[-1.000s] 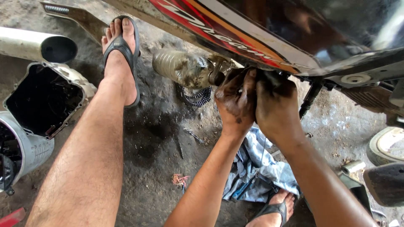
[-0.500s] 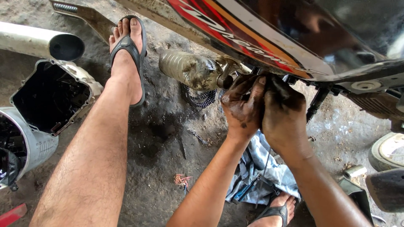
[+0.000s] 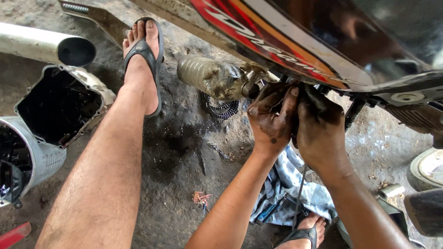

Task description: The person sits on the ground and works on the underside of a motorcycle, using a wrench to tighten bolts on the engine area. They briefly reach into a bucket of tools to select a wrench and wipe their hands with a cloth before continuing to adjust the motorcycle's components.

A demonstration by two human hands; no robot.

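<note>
My left hand (image 3: 272, 120) and my right hand (image 3: 320, 133), both black with grease, are pressed side by side up under a red and black motorcycle body (image 3: 295, 41). The fingers curl around a dark part beneath the frame, which they mostly hide. Just left of them a dirty metal cylinder (image 3: 210, 76) sticks out from under the bike. A thin cable (image 3: 300, 193) hangs below my right wrist.
My left leg stretches across the oily concrete, its foot in a black sandal (image 3: 143, 60). A black engine cover (image 3: 55, 103), a silver exhaust pipe (image 3: 46, 46) and a grey housing (image 3: 27, 161) lie at the left. A blue rag (image 3: 286, 189) lies by my right foot.
The view has shifted slightly; both hands stay pressed together under the bike, working on the same spot with small finger movements.
</note>
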